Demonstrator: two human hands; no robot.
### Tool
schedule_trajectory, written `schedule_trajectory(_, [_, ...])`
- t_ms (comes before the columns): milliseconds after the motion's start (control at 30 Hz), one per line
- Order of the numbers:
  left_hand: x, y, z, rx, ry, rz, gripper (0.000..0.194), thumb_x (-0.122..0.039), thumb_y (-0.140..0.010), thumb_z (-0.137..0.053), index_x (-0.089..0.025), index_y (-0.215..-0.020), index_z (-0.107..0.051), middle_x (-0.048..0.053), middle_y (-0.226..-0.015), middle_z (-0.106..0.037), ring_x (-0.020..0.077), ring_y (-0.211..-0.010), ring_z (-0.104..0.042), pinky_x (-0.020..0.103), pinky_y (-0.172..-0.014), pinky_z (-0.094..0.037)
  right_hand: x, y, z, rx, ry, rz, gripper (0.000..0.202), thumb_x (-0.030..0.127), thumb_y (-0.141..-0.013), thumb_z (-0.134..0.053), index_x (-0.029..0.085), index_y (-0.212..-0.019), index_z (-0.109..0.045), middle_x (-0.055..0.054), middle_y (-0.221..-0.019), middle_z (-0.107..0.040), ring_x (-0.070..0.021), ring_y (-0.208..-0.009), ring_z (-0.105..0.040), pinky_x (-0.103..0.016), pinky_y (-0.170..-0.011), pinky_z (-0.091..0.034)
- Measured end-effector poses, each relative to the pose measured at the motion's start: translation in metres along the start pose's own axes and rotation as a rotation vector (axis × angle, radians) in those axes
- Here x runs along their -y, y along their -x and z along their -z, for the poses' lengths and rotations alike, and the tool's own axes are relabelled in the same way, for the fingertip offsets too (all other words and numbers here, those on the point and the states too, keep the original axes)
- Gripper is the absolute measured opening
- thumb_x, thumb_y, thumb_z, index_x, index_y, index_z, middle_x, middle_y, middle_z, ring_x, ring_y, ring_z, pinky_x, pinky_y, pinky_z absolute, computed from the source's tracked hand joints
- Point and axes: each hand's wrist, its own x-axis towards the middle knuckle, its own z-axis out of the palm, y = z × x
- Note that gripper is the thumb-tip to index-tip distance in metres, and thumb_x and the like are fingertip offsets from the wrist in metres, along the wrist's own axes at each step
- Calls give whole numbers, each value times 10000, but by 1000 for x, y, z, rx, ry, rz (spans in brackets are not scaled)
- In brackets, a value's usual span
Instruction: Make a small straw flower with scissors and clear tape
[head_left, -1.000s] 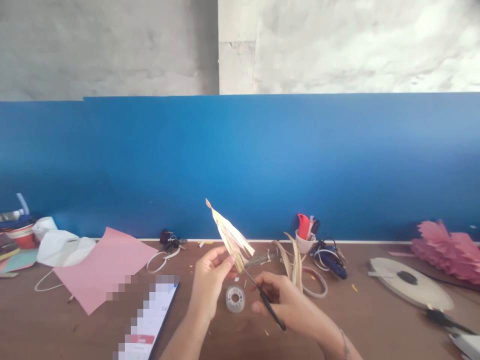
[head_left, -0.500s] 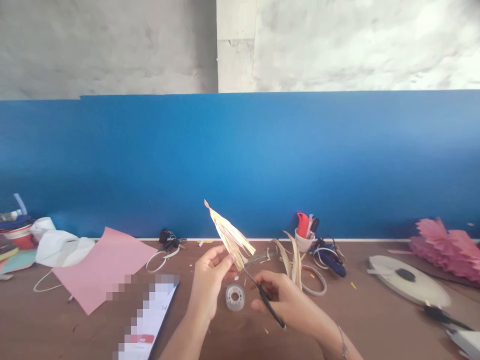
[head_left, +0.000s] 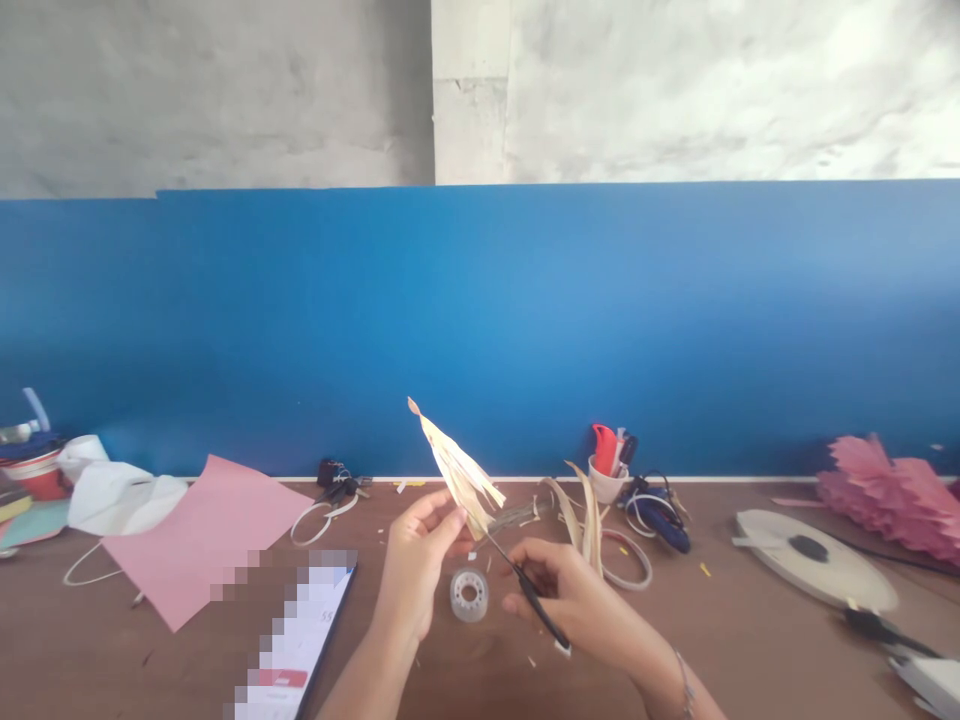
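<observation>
Between the thumb and fingers of my left hand (head_left: 424, 545) is a pale, straw-coloured bundle of dried husk strips (head_left: 457, 465), narrow and knotted at its upper tip and spreading toward the bottom. My right hand (head_left: 559, 595) grips dark-handled scissors (head_left: 534, 600). Their blades meet the lower end of the husk bundle near my left fingertips; whether they are parted is too small to tell. Below the hands a roll of clear tape (head_left: 469, 596) lies on the brown table (head_left: 465, 680). More dried husk strips (head_left: 591, 520) stand curled just beyond my right hand.
A phone (head_left: 300, 640) lies at left near pink paper (head_left: 206, 540) and white crumpled material (head_left: 124, 497). At the back, a white cup (head_left: 606, 484) holds pens and a red tool. To the right are a pale flat reel (head_left: 814, 560) and pink ruffled paper (head_left: 892, 495). A blue partition (head_left: 480, 330) stands behind.
Both hands stay almost in place. The lower strips of the husk bundle have shifted slightly, and a small pale scrap now shows beneath the scissors' handle.
</observation>
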Motion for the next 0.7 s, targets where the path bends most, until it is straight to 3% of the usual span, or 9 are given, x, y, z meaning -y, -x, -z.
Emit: schedule_trajectory(700, [-2, 3, -2, -13, 7, -14, 353, -280, -589, -746, -125, -895, -664, 81, -817, -717, 185, -726, -654, 252, -617, -514, -5, -2, 1, -52, 37, 10, 172, 297, -704, -670, 182, -789, -573, 77, -538, -404, -76, -498, -351, -200, -460, -261])
